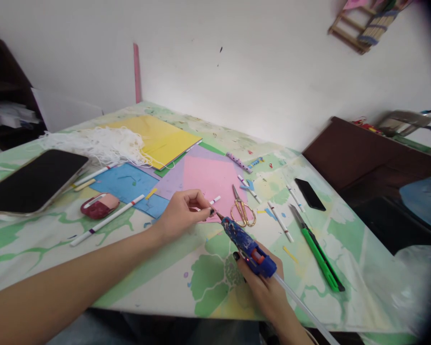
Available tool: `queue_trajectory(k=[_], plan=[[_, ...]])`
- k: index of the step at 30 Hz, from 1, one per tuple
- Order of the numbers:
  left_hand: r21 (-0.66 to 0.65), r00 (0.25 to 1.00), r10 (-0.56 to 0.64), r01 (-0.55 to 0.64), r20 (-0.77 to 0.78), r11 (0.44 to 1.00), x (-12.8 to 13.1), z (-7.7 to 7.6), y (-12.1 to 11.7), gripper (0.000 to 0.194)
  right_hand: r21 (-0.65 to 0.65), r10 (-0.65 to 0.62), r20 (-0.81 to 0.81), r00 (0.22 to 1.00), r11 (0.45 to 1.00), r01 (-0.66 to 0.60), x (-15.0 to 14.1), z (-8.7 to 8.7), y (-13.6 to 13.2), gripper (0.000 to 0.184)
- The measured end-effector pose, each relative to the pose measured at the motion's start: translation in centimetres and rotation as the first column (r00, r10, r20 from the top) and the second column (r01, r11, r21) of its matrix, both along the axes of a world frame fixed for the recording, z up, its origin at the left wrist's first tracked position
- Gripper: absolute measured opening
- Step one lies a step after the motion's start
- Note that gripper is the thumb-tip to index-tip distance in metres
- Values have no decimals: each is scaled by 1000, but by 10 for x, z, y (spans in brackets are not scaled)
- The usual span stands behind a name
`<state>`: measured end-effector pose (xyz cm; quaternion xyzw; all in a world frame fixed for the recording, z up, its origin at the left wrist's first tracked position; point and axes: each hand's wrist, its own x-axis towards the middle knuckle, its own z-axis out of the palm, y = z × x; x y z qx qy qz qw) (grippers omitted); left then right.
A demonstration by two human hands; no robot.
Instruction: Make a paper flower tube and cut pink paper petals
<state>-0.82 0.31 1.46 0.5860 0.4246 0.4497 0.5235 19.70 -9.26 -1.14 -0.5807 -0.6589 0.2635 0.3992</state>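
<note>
My left hand (pixel 182 211) pinches a thin white rolled paper stick (pixel 213 200) over the edge of the pink paper sheet (pixel 211 175). My right hand (pixel 265 286) grips a blue hot glue gun (pixel 244 244), whose nozzle tip touches the stick close to my left fingertips. A clear glue stick (pixel 301 306) juts out of the gun's back toward me. Gold-handled scissors (pixel 242 210) lie just right of the nozzle.
On the green patterned table (pixel 93 268) lie a green utility knife (pixel 318 249), a black phone (pixel 309 193), a tablet (pixel 32 182), yellow paper (pixel 158 136), blue paper (pixel 129 184), white string (pixel 100 141), several paper sticks and a red tape dispenser (pixel 99 205). A dark cabinet (pixel 362 158) stands right.
</note>
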Motion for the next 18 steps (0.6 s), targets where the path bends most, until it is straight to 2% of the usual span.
queue_trajectory(k=[18], plan=[[4, 1000, -5, 5, -15, 1000, 0, -1, 0, 14, 23, 4, 49, 999, 1000, -5, -4, 5, -3, 20]])
